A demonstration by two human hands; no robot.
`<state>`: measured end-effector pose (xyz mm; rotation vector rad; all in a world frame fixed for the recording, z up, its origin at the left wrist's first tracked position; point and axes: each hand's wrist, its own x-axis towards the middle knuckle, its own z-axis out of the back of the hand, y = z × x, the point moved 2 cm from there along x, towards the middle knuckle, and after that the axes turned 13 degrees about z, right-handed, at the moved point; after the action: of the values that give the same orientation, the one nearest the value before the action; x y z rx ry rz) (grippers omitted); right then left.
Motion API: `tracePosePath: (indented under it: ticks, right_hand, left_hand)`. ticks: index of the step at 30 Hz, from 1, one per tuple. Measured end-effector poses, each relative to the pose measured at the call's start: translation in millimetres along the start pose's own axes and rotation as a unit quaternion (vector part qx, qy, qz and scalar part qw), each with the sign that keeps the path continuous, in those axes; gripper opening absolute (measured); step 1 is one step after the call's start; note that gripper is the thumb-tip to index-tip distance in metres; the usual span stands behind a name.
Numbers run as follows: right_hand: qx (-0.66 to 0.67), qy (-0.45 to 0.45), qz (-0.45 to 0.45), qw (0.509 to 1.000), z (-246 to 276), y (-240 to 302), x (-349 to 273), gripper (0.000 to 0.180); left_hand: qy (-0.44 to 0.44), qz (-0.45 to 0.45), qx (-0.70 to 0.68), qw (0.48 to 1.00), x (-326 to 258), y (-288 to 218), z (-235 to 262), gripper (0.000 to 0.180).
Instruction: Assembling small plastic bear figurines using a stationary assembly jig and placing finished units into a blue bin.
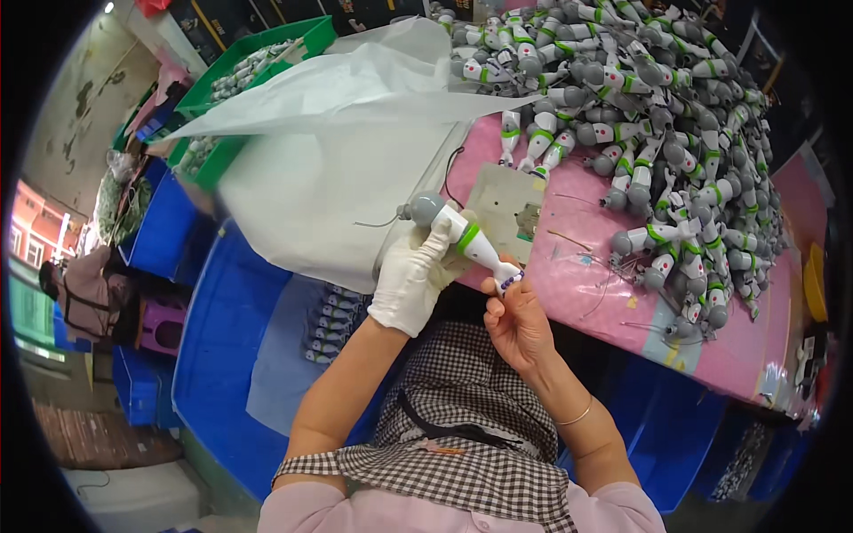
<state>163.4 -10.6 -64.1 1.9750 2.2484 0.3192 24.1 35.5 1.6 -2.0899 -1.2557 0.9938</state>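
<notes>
Apron: black-and-white checked cloth apron over a pink top, nearest the camera, at the near edge of the table.
Left hand: white-gloved left hand closed round the middle of the grey-headed white plastic toy arm with a green band, holding it slanted so its lower end points at the other hand.
Right hand: bare right hand, a thin bangle on its wrist, fingertips pinched on the toy arm's small end, seemingly to work on that tip while the glove steadies it.
Toy arm's place: off the surface, above the near edge of the pink-covered table.
Heap: big pile of like grey, white and green toy arms across the table's far right, within reach.
Plate: pale flat jig plate just beyond the hands.
Bag: large white plastic bag at the table's left edge.
Bins: blue plastic bin below left; green crate at far left.
</notes>
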Motion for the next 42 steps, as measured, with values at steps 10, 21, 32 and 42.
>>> tracePosePath:
  ticks: [10, 21, 32, 42]
  right_hand:
    - [-0.491, 0.020, 0.062, 0.869, -12.6, 47.5, 5.4, 0.024]
    - [-0.852, 0.016, 0.374, 0.366, -13.3, 92.0, 55.5, 0.011]
    - [-0.724, 0.100, 0.413, 0.543, -48.9, 16.9, 37.3, 0.012]
    - [-0.722, 0.142, 0.417, 0.533, -55.0, 13.9, 32.9, 0.012]
  left_hand:
    - [-0.010, -0.038, 0.036, 0.999, -16.3, -5.8, 14.9, 0.040]
    - [-0.121, -0.209, -0.081, 0.967, 8.9, 44.9, -5.6, 0.024]
    - [-0.172, -0.231, -0.064, 0.956, 12.7, 52.0, -3.2, 0.033]
    - [-0.166, -0.233, -0.063, 0.956, 8.4, 52.7, -2.3, 0.035]
